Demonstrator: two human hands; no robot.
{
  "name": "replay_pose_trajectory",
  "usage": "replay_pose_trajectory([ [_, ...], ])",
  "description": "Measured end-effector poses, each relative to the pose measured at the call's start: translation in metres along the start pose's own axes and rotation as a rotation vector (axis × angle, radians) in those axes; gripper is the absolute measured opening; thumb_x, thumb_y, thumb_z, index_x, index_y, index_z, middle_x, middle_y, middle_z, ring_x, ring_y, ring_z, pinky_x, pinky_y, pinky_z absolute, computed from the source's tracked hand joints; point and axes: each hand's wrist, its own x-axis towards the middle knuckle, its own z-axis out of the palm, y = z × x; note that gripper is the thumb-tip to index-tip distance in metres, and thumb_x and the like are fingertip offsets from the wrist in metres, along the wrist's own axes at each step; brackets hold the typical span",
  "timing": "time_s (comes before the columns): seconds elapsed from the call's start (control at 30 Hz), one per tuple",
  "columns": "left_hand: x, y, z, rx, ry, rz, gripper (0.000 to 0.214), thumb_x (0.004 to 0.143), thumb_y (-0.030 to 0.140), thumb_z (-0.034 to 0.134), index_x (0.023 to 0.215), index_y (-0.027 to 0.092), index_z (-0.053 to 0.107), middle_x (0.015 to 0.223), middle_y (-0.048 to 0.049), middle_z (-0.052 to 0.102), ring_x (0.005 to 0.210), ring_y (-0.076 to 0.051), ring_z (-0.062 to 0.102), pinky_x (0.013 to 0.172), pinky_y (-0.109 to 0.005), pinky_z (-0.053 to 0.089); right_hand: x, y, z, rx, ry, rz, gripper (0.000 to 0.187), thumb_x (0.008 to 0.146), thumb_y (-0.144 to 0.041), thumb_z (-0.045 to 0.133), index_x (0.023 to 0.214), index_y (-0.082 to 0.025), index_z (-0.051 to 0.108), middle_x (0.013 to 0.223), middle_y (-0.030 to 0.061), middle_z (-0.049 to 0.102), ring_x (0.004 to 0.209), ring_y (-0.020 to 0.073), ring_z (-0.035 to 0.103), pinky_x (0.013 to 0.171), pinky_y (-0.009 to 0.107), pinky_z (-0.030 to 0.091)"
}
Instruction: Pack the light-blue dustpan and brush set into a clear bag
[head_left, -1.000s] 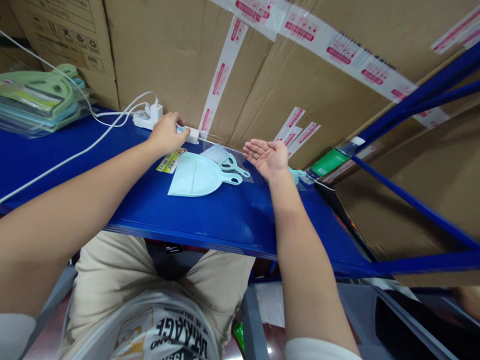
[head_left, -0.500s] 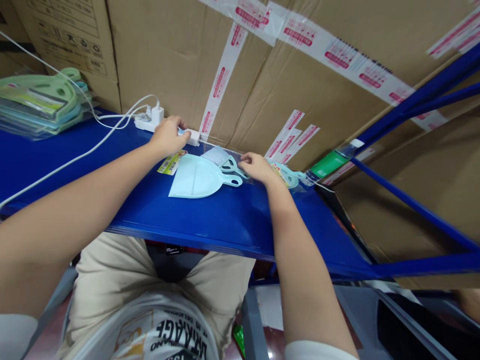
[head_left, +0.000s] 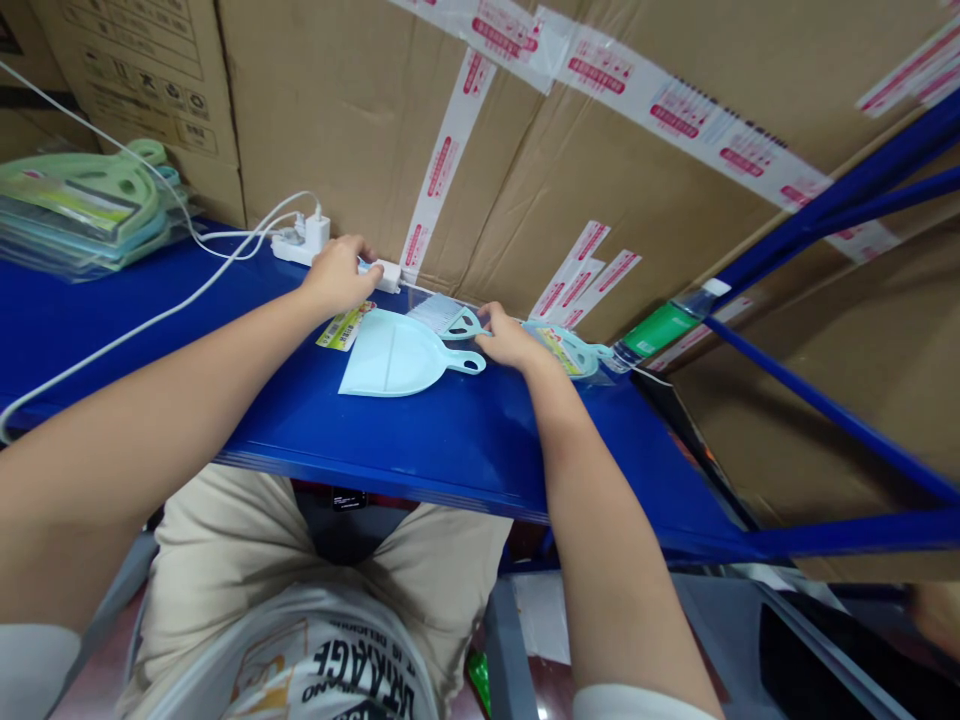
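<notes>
Since the earliest frame, the right hand (head_left: 504, 335) has turned over from an open upward palm and come down onto the small light-blue hand brush (head_left: 459, 324), whose handle end now disappears among the curled fingers; it looks grasped, though the exact hold is hidden. Meanwhile the left hand (head_left: 341, 272) has stayed over the white power strip (head_left: 388, 277) at the back of the blue shelf (head_left: 420, 450), thumb and fingers bent around it; I cannot tell whether it really grips or only rests there. Between the two forearms lies the matching light-blue dustpan (head_left: 394, 355), flat on the shelf and free of either hand, its looped handle aimed to the right, with the brush just behind it, bristles to the left. A yellow-green label card (head_left: 345, 328) sits beside the dustpan, below the left hand. Judging from how things lie, the dustpan is out of any wrapper and the brush has been taken by its handle, but has not been lifted clear of the surface. Untouched beyond the right wrist is another light-blue dustpan set (head_left: 574, 350), apparently in clear plastic, next to a green-labelled bottle (head_left: 664, 325); the stack of bagged dustpans (head_left: 82, 205) at far left also looks unopened.
</notes>
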Motion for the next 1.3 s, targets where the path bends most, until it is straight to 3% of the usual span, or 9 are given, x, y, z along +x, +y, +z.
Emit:
replay_pose_trajectory([
  [0.27,-0.001,0.002,-0.002,0.027,-0.018,0.005,0.019,0.082,0.027,0.064,0.1,0.023,0.068,0.106,-0.01,0.069,0.113,-0.031,0.064,0.106,-0.046,0.047,-0.002,-0.006,0.001,0.001,0.016,0.034,0.032,0.076,-0.017,0.066,0.106,-0.024,0.059,0.12,0.0142,0.074,0.12,0.034,0.066,0.107,0.049,0.049],
  [0.43,-0.001,0.001,-0.001,-0.009,0.003,-0.006,0.014,0.08,0.027,0.067,0.095,0.025,0.067,0.105,-0.009,0.07,0.114,-0.031,0.063,0.106,-0.045,0.047,-0.003,-0.005,-0.006,0.063,0.135,0.062,0.03,0.078,-0.019,0.061,0.108,-0.024,0.058,0.112,0.0126,0.073,0.113,0.0326,0.067,0.105,0.049,0.05],
  [0.53,0.0,0.001,-0.001,-0.069,0.025,-0.04,0.01,0.08,0.027,0.067,0.09,0.025,0.065,0.106,-0.009,0.071,0.112,-0.03,0.065,0.105,-0.043,0.048,-0.003,-0.005,-0.012,0.179,0.154,0.03,0.036,0.077,-0.02,0.06,0.113,-0.024,0.056,0.097,0.0059,0.07,0.097,0.0269,0.066,0.096,0.044,0.052],
  [0.7,0.006,0.0,-0.002,-0.29,0.097,-0.213,0.005,0.082,0.028,0.063,0.079,0.024,0.062,0.093,-0.0057,0.073,0.099,-0.026,0.067,0.095,-0.04,0.053,-0.014,-0.019,-0.02,0.379,0.06,-0.07,0.036,0.075,-0.022,0.059,0.111,-0.027,0.059,0.076,-0.0045,0.058,0.075,0.0182,0.057,0.072,0.03,0.05],
  [0.87,0.009,0.002,-0.005,-0.381,0.129,-0.315,0.014,0.079,0.025,0.064,0.068,0.025,0.055,0.082,-0.0029,0.07,0.095,-0.025,0.067,0.095,-0.041,0.054,-0.03,-0.043,-0.022,0.275,-0.161,-0.104,0.027,0.075,-0.018,0.06,0.1,-0.023,0.07,0.073,-0.0032,0.058,0.068,0.015,0.052,0.065,0.027,0.045],
  [1.0,0.008,0.004,-0.004,-0.385,0.124,-0.31,0.017,0.079,0.023,0.064,0.066,0.025,0.053,0.081,-0.003,0.069,0.095,-0.025,0.067,0.095,-0.042,0.054,-0.035,-0.055,-0.024,0.183,-0.296,-0.142,0.025,0.077,-0.016,0.061,0.098,-0.023,0.073,0.082,-0.0007,0.066,0.071,0.0148,0.056,0.068,0.027,0.047],
  [1.3,0.006,-0.003,0.001,-0.288,0.078,-0.197,0.009,0.082,0.024,0.063,0.075,0.025,0.058,0.092,-0.0064,0.074,0.096,-0.025,0.069,0.094,-0.04,0.055,-0.033,-0.058,-0.015,-0.038,-0.294,-0.202,0.028,0.077,-0.012,0.062,0.1,-0.024,0.073,0.109,0.0032,0.077,0.097,0.0211,0.067,0.087,0.029,0.052],
])
